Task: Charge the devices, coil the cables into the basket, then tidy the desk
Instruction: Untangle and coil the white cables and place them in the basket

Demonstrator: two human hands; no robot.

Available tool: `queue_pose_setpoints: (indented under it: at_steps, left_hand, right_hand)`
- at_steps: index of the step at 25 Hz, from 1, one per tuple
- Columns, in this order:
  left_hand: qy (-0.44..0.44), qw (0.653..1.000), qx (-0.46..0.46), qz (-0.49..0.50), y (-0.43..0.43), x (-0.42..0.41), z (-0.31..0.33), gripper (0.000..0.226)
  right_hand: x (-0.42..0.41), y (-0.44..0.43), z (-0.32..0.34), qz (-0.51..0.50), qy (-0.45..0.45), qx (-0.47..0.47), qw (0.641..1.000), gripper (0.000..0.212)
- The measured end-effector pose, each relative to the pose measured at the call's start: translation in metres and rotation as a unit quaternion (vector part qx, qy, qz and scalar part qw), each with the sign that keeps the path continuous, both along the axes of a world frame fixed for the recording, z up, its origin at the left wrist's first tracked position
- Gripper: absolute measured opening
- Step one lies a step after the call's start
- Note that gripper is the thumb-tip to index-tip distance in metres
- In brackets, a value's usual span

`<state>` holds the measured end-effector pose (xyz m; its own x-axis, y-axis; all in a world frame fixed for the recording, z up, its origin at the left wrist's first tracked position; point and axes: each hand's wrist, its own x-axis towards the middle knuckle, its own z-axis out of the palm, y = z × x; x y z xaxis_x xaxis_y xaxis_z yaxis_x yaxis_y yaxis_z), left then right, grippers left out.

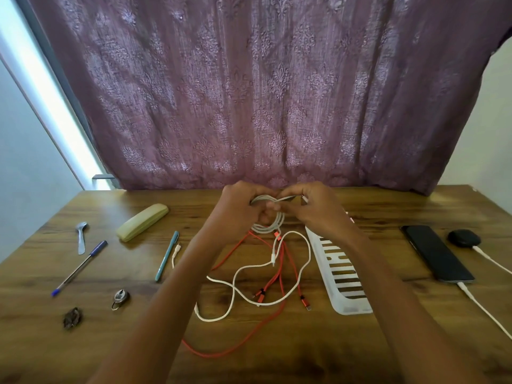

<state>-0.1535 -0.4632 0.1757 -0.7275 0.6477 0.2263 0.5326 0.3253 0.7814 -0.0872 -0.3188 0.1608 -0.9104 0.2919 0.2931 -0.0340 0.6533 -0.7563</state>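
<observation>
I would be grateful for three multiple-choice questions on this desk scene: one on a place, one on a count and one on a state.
1. Where does the white basket lie?
A) left of the spoon
B) between the red cable and the phone
C) on top of the phone

2. How many pens lie on the desk?
A) none
B) two
C) five

3. What are the hands doing?
A) both grip the white cable coil
B) both rest flat on the desk
C) one holds the phone

Answers:
1 B, since the basket has the red cable on its left and the phone on its right.
2 B, a blue pen and a teal pen.
3 A, the left hand and right hand curl round the coil above the desk.
</observation>
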Motion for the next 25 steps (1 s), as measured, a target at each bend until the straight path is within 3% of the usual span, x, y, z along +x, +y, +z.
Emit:
queue_pose_setpoints:
  at_steps: [3, 5, 6, 9, 12, 18, 21, 25]
  left_hand:
    - [0.048, 0.996, 0.022, 0.075, 0.004, 0.003, -0.003, 0.019]
    - [0.024, 0.991, 0.055, 0.116, 0.003, 0.004, -0.006, 0.020]
    - [-0.001, 0.989, 0.075, 0.130, 0.002, 0.004, -0.008, 0.022]
    - [-0.053, 0.980, 0.109, 0.159, 0.003, 0.005, -0.014, 0.030]
    - [-0.067, 0.977, 0.118, 0.163, 0.010, 0.009, -0.022, 0.022]
    - [-0.045, 0.982, 0.079, 0.168, 0.015, 0.006, -0.038, 0.020]
    - [-0.054, 0.980, 0.091, 0.169, 0.017, 0.005, -0.040, 0.017]
    - [-0.087, 0.974, 0.132, 0.163, 0.022, 0.000, -0.045, 0.018]
  right_hand:
    - [0.000, -0.002, -0.008, -0.058, 0.062, 0.074, 0.994, 0.050]
    - [0.004, 0.000, -0.008, -0.111, 0.103, 0.124, 0.981, 0.071]
    - [0.006, 0.001, -0.007, -0.131, 0.128, 0.147, 0.972, 0.071]
    - [0.006, -0.007, -0.012, -0.120, 0.133, 0.118, 0.977, 0.065]
    - [0.000, -0.022, -0.020, -0.073, 0.107, 0.056, 0.990, 0.064]
    - [-0.013, -0.018, -0.026, -0.052, 0.079, 0.173, 0.980, 0.051]
    - [-0.010, -0.018, -0.030, -0.080, 0.107, 0.240, 0.962, 0.043]
    - [-0.012, -0.017, -0.029, -0.080, 0.113, 0.236, 0.962, 0.030]
